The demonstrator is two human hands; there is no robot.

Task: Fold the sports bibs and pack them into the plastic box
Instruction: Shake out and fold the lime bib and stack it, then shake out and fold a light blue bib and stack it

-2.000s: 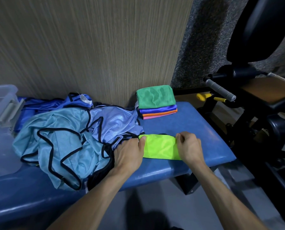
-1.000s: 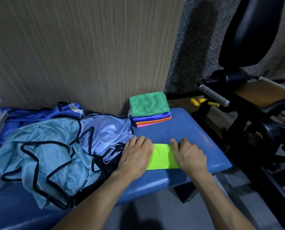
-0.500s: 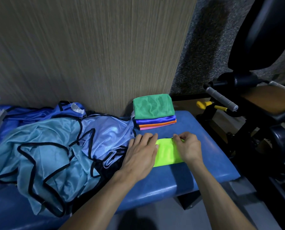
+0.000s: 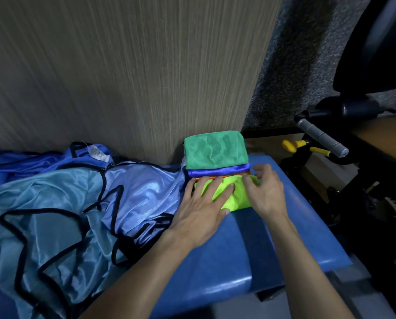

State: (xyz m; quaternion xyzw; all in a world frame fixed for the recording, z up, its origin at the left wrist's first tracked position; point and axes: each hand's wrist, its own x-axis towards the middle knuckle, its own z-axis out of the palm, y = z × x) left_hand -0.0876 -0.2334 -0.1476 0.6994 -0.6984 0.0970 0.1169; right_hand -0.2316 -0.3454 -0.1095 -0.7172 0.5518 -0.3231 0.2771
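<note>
A folded neon-yellow bib (image 4: pixel 235 194) lies on the blue padded bench (image 4: pixel 238 261), right against a stack of folded bibs (image 4: pixel 215 153) with a green one on top. My left hand (image 4: pixel 203 208) lies flat on the yellow bib's left part with straight fingers. My right hand (image 4: pixel 265 192) covers its right part, fingers spread and slightly bent toward the stack. A heap of unfolded light-blue and blue bibs (image 4: pixel 65 215) with black trim covers the bench's left half. The plastic box is out of view.
A wood-grain wall panel (image 4: pixel 134 77) rises behind the bench. Black gym equipment (image 4: pixel 353 157) with a grey grip and yellow handles stands close on the right. The bench's front edge runs just below my forearms.
Both hands have slid the folded yellow bib away from me, up against the stack. The view has shifted, and the plastic box seen earlier at left is gone from it.
</note>
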